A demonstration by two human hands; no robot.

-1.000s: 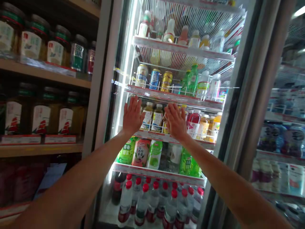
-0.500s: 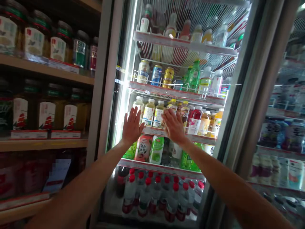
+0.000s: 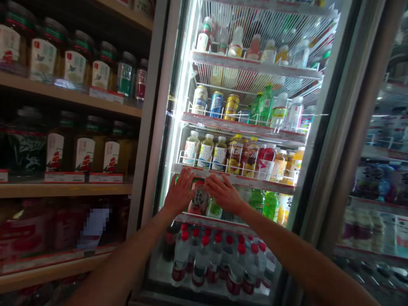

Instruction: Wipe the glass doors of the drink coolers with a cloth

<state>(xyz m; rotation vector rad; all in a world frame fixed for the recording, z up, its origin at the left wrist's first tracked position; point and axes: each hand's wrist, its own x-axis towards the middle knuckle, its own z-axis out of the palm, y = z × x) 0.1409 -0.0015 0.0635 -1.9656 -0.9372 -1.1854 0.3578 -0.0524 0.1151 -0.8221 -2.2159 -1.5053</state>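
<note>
Both arms reach out toward a lit drinks cooler with a glass front. My left hand (image 3: pixel 181 192) is open, its fingers stretched upward, just below the shelf edge (image 3: pixel 207 173). Beside it my right hand (image 3: pixel 224 193) is open too, fingers extended and slanting left. Neither holds anything; whether they touch the glass I cannot tell. A red-labelled bottle (image 3: pixel 198 199) shows between the hands, and a green-and-white bottle (image 3: pixel 214 209) is partly covered by my right hand. Above the hands stand tea bottles with white caps (image 3: pixel 205 151) and dark bottles with yellow caps (image 3: pixel 235 155).
Red-capped bottles (image 3: pixel 201 261) fill the cooler's bottom. Cans (image 3: pixel 216 105) and green bottles (image 3: pixel 265 104) stand higher up. Wooden shelves (image 3: pixel 70 190) with large bottles are at the left. A metal door frame (image 3: pixel 344 170) separates another cooler at the right.
Both hands have moved lower against the shelves and closer together, the right one shifting left. The view has shifted, so the cooler appears a little farther right.
</note>
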